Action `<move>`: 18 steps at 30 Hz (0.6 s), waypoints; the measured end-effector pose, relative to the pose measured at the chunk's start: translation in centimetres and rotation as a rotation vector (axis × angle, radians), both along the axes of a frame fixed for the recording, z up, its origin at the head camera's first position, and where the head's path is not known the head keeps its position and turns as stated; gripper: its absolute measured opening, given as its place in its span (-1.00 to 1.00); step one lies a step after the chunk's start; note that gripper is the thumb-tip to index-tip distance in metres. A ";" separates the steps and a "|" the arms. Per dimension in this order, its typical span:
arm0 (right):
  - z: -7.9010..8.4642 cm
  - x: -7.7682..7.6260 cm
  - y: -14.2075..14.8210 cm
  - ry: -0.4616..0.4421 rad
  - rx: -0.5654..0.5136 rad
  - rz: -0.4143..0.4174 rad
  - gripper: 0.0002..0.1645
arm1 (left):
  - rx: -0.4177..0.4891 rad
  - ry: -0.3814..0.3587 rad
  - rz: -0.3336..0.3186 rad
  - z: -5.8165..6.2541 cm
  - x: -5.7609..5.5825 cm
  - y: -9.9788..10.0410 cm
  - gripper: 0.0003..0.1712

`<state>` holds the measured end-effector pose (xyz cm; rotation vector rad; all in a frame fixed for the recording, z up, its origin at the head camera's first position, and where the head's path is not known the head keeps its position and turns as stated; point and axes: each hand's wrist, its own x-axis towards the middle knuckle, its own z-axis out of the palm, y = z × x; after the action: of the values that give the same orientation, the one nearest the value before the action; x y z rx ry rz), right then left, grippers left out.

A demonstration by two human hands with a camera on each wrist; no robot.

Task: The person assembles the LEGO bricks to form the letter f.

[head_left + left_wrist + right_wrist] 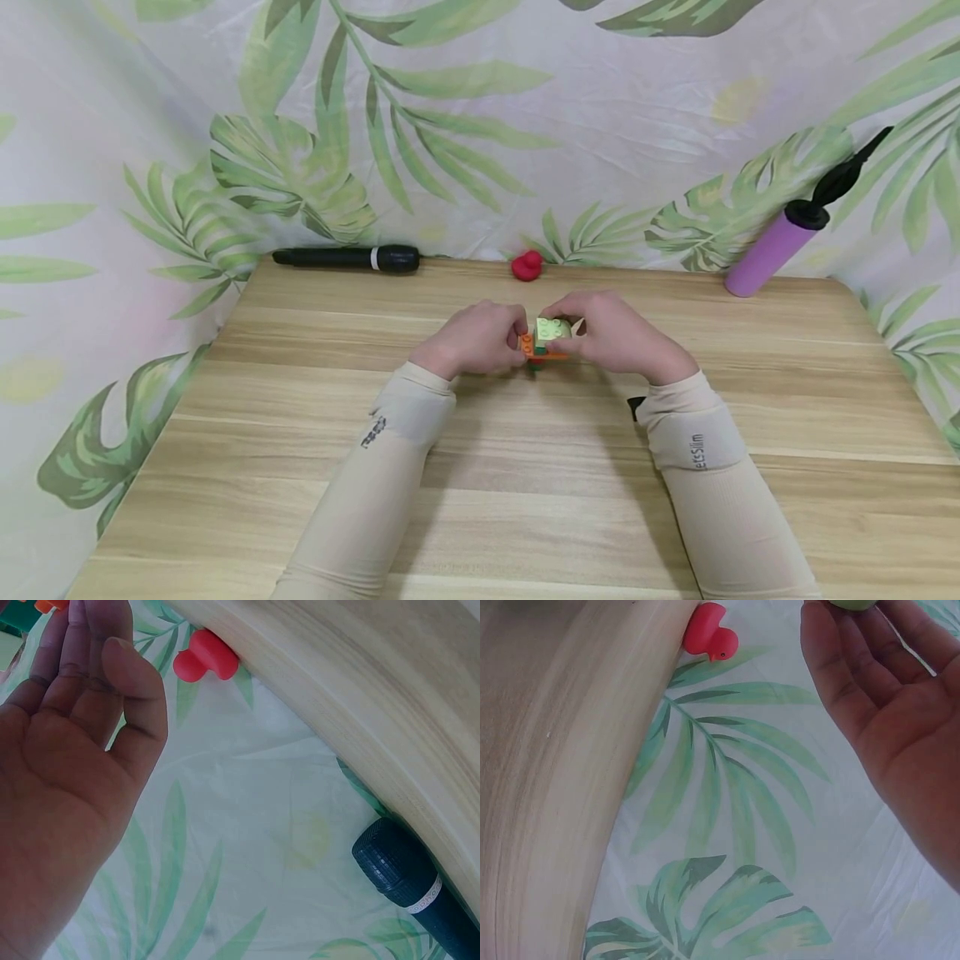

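Over the middle of the table, both hands hold a small stack of toy building bricks. My left hand (483,337) pinches the left end of an orange brick piece (527,343), whose studs face up. A pale green brick (551,330) sits above the orange piece, gripped between the thumb and fingers of my right hand (618,340). Dark green and red bits (535,364) show beneath the orange piece. In the left wrist view a corner of the orange piece (51,605) appears at the fingertips. The right wrist view catches only the pale green brick's edge (853,603).
A red rubber duck (527,266) sits at the table's back edge. To its left lies a black microphone (348,259); at the back right stands a purple hand pump (772,250) with a black nozzle. A small black object (635,407) peeks out beside the right sleeve.
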<state>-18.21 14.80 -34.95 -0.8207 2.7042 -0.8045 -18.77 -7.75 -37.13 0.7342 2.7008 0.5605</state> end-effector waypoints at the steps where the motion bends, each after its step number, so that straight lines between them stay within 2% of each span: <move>1: 0.0 0.0 0.0 0.002 0.002 0.002 -0.53 | 0.000 0.000 -0.001 0.0 0.0 0.0 -0.71; 18: -0.2 -0.1 0.1 0.007 0.016 0.005 -0.52 | 0.003 0.005 -0.006 0.0 0.1 0.0 -0.71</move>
<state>-18.31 14.87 -35.17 -0.8277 2.7097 -0.7801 -18.69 -7.77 -37.14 0.7448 2.7020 0.5622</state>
